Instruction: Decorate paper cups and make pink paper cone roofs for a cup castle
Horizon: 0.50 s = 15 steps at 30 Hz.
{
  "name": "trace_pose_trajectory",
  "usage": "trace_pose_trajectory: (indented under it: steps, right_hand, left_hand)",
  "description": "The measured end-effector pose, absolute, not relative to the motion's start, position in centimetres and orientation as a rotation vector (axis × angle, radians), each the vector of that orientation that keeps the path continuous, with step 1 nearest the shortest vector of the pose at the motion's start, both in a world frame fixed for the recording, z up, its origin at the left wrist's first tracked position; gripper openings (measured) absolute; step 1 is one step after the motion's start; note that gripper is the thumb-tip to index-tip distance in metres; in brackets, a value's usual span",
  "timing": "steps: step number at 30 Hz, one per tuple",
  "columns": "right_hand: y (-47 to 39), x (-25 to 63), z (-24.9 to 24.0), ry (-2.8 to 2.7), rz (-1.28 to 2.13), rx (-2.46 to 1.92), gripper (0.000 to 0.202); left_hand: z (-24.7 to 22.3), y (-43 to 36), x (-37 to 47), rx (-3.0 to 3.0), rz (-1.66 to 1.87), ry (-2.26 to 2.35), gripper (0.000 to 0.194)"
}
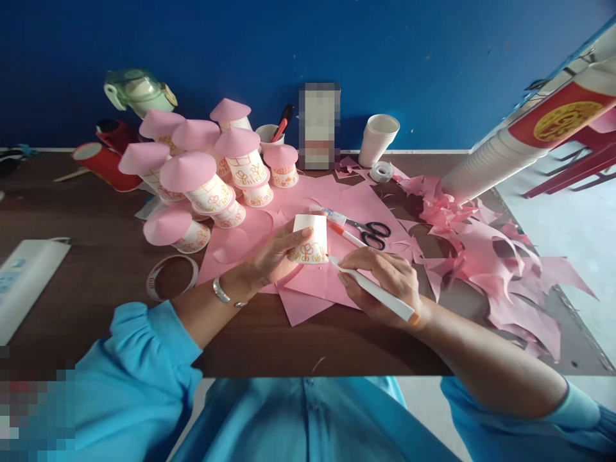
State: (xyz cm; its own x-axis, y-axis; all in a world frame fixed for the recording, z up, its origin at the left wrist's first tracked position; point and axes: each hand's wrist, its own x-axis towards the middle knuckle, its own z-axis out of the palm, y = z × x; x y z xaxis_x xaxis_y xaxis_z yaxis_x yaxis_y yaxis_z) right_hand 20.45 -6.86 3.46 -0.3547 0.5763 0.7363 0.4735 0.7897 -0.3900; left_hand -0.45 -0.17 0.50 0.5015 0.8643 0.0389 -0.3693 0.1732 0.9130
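A white paper cup [310,239] with orange and yellow flowers drawn low on its side is near the middle of the frame. The left hand [275,253] is half curled around it, with the thumb on the front. The right hand [385,276] is closed around a white marker [378,292], and its tip is at the cup's lower edge; I can't tell if it touches. To draw neatly, it's best to hold the cup still, press softly, turn it a little at a time and keep fingers off wet ink. Under the hands is pink paper [305,307], with black-handled scissors [376,235] just right of center. At the upper middle, a pen cup [264,136] has a red and black tool [283,122] standing in it. To its right, a short stack of cups [378,141] sits one inside another. A long stack of cups [486,160] slants across the upper right, also tucked together. At the upper left is a green bottle [144,96]; what is in it is hard to tell. Decorated cups with pink cone roofs [188,171] crowd the left of center.
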Motion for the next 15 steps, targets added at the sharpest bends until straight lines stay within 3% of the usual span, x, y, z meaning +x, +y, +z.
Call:
trace_pose_trajectory:
  steps: [15]
  right_hand:
    - [-6.58, 20.43, 3.19, -2.028, 0.105, -0.800, 0.018]
  left_hand:
    - [-0.37, 0.31, -0.19, 0.898, 0.810, 0.386, 0.036]
